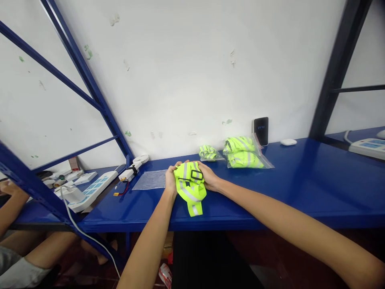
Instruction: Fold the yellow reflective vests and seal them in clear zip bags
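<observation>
A bundled neon-yellow reflective strap (190, 188) with silver stripes and a black buckle is held between my two hands just above the blue table's front part. My left hand (171, 179) grips its left side, fingers curled behind it. On the right side my right hand (209, 176) is wrapped round the bundle, most of its fingers hidden by the fabric. One loose strap end hangs down toward the table edge. A flat clear plastic bag (148, 180) lies just left of my left hand.
Behind my hands lie a small bag of yellow straps (209, 153) and a larger one (245, 152). A phone (260, 131) leans on the wall beside a white case (288, 142). Power strip (93, 190), blue rack post (99, 100) and another person's hand (13, 188) are on the left.
</observation>
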`<state>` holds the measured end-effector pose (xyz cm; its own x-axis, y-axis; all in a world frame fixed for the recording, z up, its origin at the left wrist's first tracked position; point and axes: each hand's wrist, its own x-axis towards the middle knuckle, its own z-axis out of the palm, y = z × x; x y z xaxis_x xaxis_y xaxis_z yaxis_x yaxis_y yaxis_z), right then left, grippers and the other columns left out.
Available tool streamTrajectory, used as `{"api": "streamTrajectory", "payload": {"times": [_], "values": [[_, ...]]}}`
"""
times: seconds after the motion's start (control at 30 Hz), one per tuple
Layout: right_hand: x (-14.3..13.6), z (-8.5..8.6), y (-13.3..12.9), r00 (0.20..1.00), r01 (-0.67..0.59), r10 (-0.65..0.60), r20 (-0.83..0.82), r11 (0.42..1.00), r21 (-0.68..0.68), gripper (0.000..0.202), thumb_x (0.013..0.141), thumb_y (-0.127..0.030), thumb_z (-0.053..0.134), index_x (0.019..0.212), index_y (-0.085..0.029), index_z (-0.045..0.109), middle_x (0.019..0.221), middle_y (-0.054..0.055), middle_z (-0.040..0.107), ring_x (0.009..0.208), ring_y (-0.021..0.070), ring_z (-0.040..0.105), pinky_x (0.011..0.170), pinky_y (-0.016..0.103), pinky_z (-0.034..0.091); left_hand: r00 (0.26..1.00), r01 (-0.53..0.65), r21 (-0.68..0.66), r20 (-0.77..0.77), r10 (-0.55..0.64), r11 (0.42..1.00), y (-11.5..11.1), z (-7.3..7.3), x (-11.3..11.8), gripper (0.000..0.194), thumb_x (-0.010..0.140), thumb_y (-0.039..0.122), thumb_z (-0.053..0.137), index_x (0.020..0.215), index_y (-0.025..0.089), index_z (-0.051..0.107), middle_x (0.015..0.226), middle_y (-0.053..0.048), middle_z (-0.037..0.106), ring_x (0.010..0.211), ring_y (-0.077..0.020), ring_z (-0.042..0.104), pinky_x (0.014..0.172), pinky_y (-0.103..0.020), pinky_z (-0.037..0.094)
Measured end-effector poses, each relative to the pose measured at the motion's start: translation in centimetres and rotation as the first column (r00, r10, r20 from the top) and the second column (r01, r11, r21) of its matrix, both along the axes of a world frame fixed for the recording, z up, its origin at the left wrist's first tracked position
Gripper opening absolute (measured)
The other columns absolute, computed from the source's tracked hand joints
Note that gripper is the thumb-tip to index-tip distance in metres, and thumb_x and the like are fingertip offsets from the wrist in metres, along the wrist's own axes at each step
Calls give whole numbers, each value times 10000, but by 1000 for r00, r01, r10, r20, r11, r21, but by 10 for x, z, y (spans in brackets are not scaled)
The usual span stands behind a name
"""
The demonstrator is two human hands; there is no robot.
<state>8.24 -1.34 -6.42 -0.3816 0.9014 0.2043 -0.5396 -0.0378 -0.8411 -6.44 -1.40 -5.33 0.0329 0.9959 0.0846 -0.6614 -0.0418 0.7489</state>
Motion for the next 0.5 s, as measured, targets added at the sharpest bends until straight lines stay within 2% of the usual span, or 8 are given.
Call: {"api": "streamTrajectory", "payload": {"times": [0.1,0.2,0.37,0.5], "values": [[1,1,-2,996,-52,47,-71,996,-77,230,657,-318,675,850,-229,589,700,-46,619,666,149,576,626,259,455,1000,19,-46,-20,-20,999,-1,2,-1,299,593,194,498,870,180,610,1049,-81,710,1047,-306,652,937,-443,504],[1,3,-4,992,-59,46,-122,993,-103,262,656,-360,713,845,-237,580,711,-36,645,699,172,606,652,281,477,998,38,-14,-52,-39,999,-4,5,4,397,650,222,513,1030,189,620,1123,-78,693,1082,-295,638,960,-437,492],[1,1,2,994,-82,69,-82,982,-170,334,696,-565,605,765,-241,557,731,21,691,811,253,651,684,358,504,993,82,69,-94,-75,994,-12,9,22,464,729,294,509,1171,193,606,1257,-82,647,1147,-304,601,986,-448,472],[6,-1,7,999,-28,25,-22,991,-127,464,711,-694,509,743,-239,589,722,39,707,816,275,659,685,385,512,990,110,117,-107,-97,987,-16,10,33,524,767,327,494,1268,208,587,1278,-72,637,1169,-295,589,1005,-419,456]]}}
